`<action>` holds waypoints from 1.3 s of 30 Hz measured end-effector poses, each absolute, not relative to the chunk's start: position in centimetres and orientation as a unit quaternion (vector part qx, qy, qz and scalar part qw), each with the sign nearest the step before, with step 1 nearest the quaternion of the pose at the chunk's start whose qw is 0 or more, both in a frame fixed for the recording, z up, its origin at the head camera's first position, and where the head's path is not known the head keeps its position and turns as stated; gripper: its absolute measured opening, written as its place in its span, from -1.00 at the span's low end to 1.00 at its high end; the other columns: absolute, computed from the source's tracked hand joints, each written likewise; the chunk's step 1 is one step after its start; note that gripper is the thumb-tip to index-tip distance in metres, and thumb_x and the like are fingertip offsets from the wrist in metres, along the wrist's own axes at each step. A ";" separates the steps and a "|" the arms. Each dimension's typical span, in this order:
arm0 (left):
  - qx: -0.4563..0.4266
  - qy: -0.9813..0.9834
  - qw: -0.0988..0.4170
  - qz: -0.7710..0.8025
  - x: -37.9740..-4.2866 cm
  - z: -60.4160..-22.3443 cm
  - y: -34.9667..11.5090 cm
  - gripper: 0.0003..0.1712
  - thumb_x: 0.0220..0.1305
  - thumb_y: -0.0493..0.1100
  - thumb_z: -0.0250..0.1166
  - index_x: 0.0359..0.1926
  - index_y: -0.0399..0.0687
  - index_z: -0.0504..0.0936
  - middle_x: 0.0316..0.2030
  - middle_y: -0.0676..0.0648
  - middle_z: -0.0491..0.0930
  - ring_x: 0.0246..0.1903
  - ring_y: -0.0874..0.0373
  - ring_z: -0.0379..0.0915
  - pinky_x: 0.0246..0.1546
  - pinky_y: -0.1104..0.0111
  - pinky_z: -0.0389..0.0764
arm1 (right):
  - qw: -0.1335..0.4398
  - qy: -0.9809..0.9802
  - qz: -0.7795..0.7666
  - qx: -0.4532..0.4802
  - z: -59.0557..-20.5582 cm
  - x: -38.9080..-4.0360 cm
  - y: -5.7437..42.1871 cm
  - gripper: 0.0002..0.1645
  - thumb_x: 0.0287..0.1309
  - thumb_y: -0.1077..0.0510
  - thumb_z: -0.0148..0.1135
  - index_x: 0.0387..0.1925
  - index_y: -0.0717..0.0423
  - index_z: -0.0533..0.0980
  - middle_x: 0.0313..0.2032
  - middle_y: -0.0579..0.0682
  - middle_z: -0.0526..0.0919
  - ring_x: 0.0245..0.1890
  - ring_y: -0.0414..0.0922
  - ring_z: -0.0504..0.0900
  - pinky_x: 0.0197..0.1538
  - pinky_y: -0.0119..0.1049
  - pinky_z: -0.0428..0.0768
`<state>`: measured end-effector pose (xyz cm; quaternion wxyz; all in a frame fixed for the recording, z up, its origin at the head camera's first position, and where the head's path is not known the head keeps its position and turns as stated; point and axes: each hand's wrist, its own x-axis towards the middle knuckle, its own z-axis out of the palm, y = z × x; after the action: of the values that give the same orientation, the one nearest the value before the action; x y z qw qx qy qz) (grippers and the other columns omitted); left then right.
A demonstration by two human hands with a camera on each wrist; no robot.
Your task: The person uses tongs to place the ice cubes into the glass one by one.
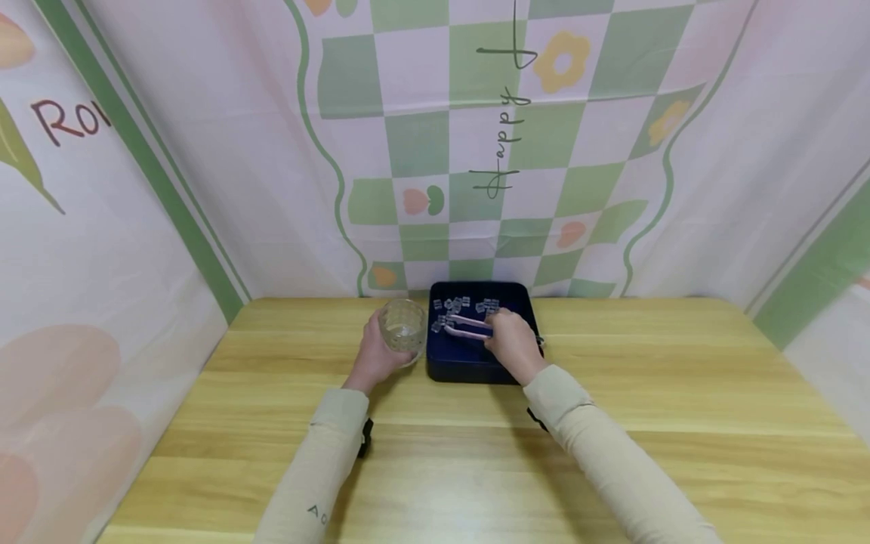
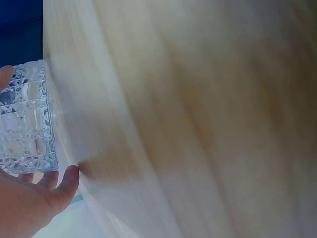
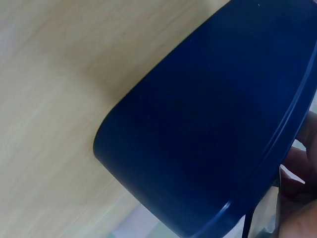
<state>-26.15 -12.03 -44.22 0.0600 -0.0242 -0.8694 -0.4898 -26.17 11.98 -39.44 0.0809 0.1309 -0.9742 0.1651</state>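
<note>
Clear cubes: small see-through pieces (image 1: 457, 304) lie loose on the floor of the tray, most toward its far left part, with another group nearer the hand; some are hidden behind the fingers.
Tongs: the pale pair (image 1: 467, 333) reaches leftward over the tray floor, its two arms parted, its tips at the left group of cubes (clear on clear, so the head view is a poor judge of whether one is already pinched).
Right hand: the right hand (image 1: 511, 340) grips the tongs over the right part of the tray, fingers closed around them.
Tray: the dark blue, square-cornered tray (image 1: 469, 370) stands on the table near its far edge, its walls low around the cubes.
Glass: a patterned clear glass (image 1: 403, 325) is just left of the tray, mouth upward; I cannot tell whether its side touches the tray wall.
Left hand: the left hand (image 1: 377, 355) holds the glass from the left, fingers and thumb curved around it.
Step in hand: by my reading, picking out a cube with the tongs while the glass is kept close.
Next move: it would call for both tips to straddle one cube, then a light, even squeeze, since slick pieces could skid or pop out.
Table: light wood-grain top (image 1: 435, 468) beneath everything.
Backdrop: printed cloth (image 1: 476, 136) with green checks behind the table.
</note>
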 end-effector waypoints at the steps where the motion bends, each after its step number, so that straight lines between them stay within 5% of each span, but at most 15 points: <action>1: -0.026 -0.869 0.061 -0.490 -26.2 -44.2 -12.0 0.17 -0.23 -0.26 0.52 0.40 -0.24 0.04 0.29 -0.36 0.23 0.28 -0.26 0.23 0.33 -0.10 0.30 | 0.080 -0.974 0.166 0.129 -39.4 -26.1 12.0 -0.65 0.00 0.28 0.36 -0.12 0.35 0.62 -0.16 0.26 0.65 -0.17 0.13 0.66 -0.11 -0.05 0.67; 39: -0.026 -0.868 0.061 -0.492 -26.5 -44.7 -12.1 0.16 -0.22 -0.26 0.53 0.39 -0.24 0.05 0.29 -0.35 0.23 0.28 -0.25 0.24 0.32 -0.09 0.31 | 0.059 -0.974 0.158 0.149 -39.7 -26.6 11.8 -0.67 0.02 0.30 0.32 -0.11 0.32 0.63 -0.12 0.23 0.70 -0.13 0.12 0.68 -0.09 -0.05 0.67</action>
<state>-26.52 -12.13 -44.66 0.0614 -0.0262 -0.8681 -0.4919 -26.59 11.76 -39.68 0.0589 0.1494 -0.9743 0.1582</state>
